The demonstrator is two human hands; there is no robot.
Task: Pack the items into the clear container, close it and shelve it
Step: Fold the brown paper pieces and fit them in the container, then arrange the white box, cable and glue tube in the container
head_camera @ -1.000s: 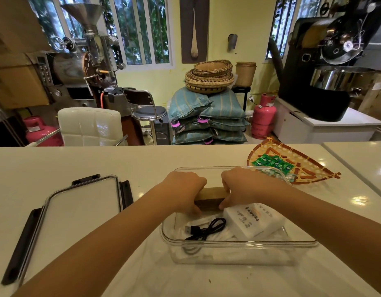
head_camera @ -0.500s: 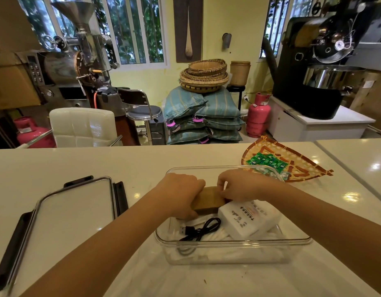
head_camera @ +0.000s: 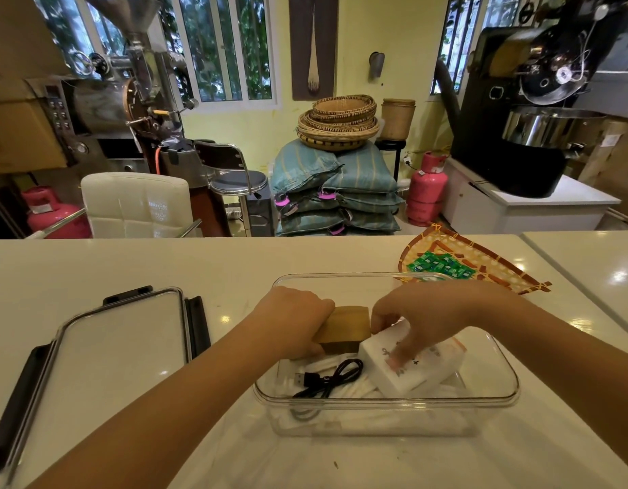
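A clear container (head_camera: 386, 404) stands on the white counter in front of me. Inside it lie a black USB cable (head_camera: 328, 377), a white box (head_camera: 411, 368) with printed marks, white wrapping and a brown wooden block (head_camera: 348, 326). My left hand (head_camera: 295, 322) grips the block's left end over the container. My right hand (head_camera: 415, 319) reaches in from the right, its fingers spread on top of the white box and next to the block. The container's lid (head_camera: 118, 347) with black clips lies flat on the counter to the left.
A woven tray (head_camera: 482, 262) with green packets (head_camera: 443, 264) sits behind the container on the right. A seam to another counter (head_camera: 588, 262) runs at far right. Beyond the counter edge are a white chair (head_camera: 136, 202), stacked sacks and roasting machines.
My right hand has shifted from the block's right end down onto the white box. The block has tilted and moved slightly left in my left hand. The view shifted a little.
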